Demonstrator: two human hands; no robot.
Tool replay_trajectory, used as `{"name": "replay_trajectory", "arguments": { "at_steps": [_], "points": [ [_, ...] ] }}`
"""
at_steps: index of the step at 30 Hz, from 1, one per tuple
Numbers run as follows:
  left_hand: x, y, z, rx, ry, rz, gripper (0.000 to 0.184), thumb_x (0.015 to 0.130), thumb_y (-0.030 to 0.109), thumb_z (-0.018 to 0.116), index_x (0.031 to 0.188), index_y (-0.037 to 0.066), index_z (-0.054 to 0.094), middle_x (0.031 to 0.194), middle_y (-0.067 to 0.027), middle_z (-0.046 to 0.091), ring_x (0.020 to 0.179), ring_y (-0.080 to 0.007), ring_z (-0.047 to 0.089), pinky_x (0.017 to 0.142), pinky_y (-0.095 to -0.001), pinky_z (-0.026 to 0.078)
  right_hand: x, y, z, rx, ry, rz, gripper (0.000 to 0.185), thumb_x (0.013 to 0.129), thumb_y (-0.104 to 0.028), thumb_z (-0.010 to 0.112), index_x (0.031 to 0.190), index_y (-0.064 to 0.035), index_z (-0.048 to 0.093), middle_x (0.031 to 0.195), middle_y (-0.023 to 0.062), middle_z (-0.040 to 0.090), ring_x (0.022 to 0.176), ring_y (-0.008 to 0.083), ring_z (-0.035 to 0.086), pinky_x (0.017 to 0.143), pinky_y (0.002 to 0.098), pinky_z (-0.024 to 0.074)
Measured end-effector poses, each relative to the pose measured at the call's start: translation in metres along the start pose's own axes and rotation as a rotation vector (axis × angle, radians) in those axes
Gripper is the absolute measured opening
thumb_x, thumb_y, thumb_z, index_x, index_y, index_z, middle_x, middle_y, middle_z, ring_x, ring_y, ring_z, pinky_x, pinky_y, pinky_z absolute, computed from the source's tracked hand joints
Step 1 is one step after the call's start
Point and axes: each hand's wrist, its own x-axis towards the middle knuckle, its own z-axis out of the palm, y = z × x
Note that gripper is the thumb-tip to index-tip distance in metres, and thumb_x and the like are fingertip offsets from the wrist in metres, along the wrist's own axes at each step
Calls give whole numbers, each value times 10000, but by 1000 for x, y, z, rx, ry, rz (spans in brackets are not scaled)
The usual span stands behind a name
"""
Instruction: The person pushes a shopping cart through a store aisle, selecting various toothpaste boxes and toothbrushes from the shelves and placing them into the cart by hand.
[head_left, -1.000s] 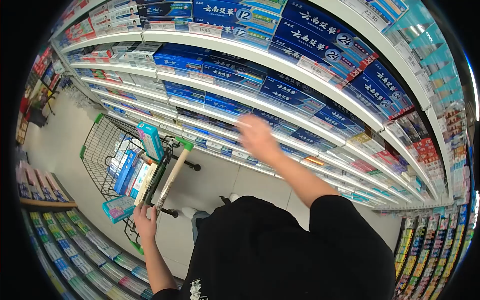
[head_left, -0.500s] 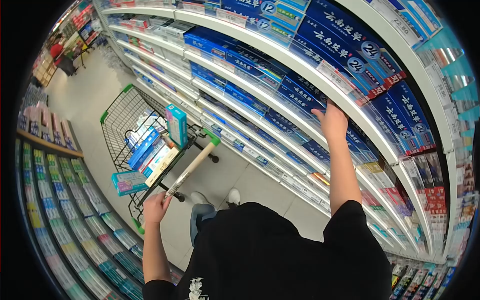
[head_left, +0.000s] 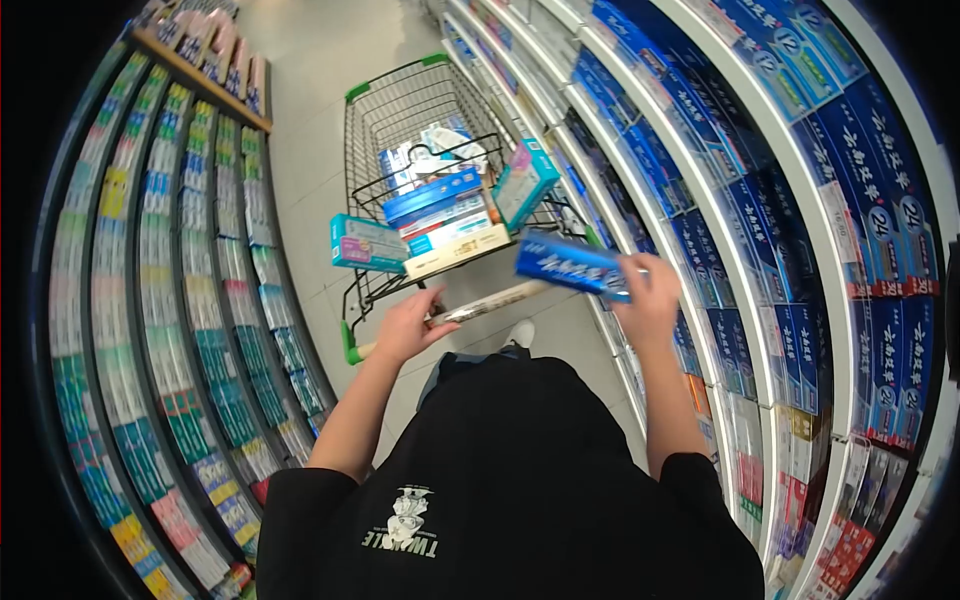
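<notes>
My right hand (head_left: 648,300) is closed on one end of a blue toothpaste box (head_left: 570,268), held over the right end of the cart's handle. At the handle bar (head_left: 490,303), my left hand (head_left: 410,325) has its thumb and fingers apart, near the middle of the bar. Beyond it stands the wire shopping cart (head_left: 375,115) with green corners. It holds a teal box (head_left: 368,243) on the left, another teal box (head_left: 524,183) on the right, and between them a blue box (head_left: 432,196) and a cream box (head_left: 458,250).
Shelves of blue toothpaste boxes (head_left: 880,200) rise along the right. A rack of small packages (head_left: 190,350) curves down the left side. A wooden-edged display (head_left: 200,78) stands at upper left. My white shoe (head_left: 521,333) shows on the tiled floor below the handle.
My right hand has come away from the shelf with a blue box in it and moved to the cart handle. My left hand has opened. The view has turned towards the cart.
</notes>
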Motion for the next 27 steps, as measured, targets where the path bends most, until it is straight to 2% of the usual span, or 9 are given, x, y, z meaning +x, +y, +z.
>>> {"name": "replay_trajectory", "arguments": {
  "at_steps": [4, 5, 9, 12, 16, 20, 21, 25, 27],
  "points": [
    [-22, 9, 22, -187, 333, 149, 988, 722, 485, 941, 1502, 92, 480, 1456, -200, 549, 1197, -348, 635, 843, -391, 593, -11, -61, 48, 152, -145, -160, 677, 627, -102, 879, 1271, -177, 682, 1191, 61, 624, 1172, 299, 605, 1032, 511, 449],
    [-29, 9, 26, -171, 379, 172, 1007, 684, 431, 974, 1497, 91, 488, 1547, -240, 444, 1333, -420, 540, 974, -464, 553, -14, -70, 58, 179, -178, -201, 692, 628, -102, 882, 1283, -181, 674, 1191, 59, 624, 1181, 295, 602, 1041, 511, 444],
    [-48, 51, 15, 182, 417, 160, 865, 671, 262, 958, 1430, 104, 574, 1471, -154, 540, 1336, -381, 535, 1126, -526, 403, -25, -95, 73, 273, -256, -341, 731, 624, -133, 908, 1307, -178, 652, 1199, 51, 619, 1221, 281, 588, 1070, 503, 429],
    [-68, 50, 31, 170, 334, 61, 788, 684, 244, 947, 1379, 87, 609, 1335, -136, 620, 1253, -356, 574, 1065, -507, 425, -41, -95, 76, 315, -357, -371, 742, 671, -210, 916, 1352, -147, 629, 1272, 63, 613, 1272, 301, 568, 1101, 497, 420],
    [-94, 64, 46, 72, 360, 2, 693, 721, 206, 924, 1326, 76, 612, 1235, -126, 638, 1184, -355, 587, 1027, -485, 432, -72, -90, 67, 306, -258, -62, 940, 748, -433, 897, 1516, -91, 477, 1402, 109, 564, 1361, 362, 510, 1155, 521, 378],
    [-120, 77, 58, -23, 365, -144, 677, 736, 213, 919, 1317, 72, 601, 1228, -132, 632, 1178, -372, 567, 1027, -490, 426, -118, -81, 68, 318, -398, 126, 802, 935, -518, 722, 1539, -76, 434, 1219, 158, 655, 1125, 366, 649, 932, 471, 517],
    [-126, 77, 61, -37, 379, -173, 671, 741, 220, 921, 1310, 68, 601, 1224, -136, 631, 1170, -376, 567, 1022, -492, 428, -124, -90, 60, 250, -465, 277, 495, 998, -520, 628, 1265, -103, 643, 938, 143, 695, 866, 384, 686, 727, 496, 534],
    [-139, 74, 67, -77, 383, -227, 681, 747, 244, 924, 1314, 58, 597, 1215, -140, 630, 1148, -388, 564, 1012, -493, 437, -150, -95, 44, 125, -642, 109, 649, 1033, -648, 466, 746, -98, 657, 805, 126, 721, 790, 403, 709, 692, 534, 550],
    [-134, 62, 67, -16, 351, -215, 687, 756, 237, 918, 1332, 61, 587, 1226, -135, 626, 1149, -386, 560, 1009, -494, 440, -162, -100, 34, 106, -674, 104, 629, 1030, -640, 480, 765, -101, 668, 811, 123, 722, 793, 396, 709, 691, 531, 551]
  ]
}}
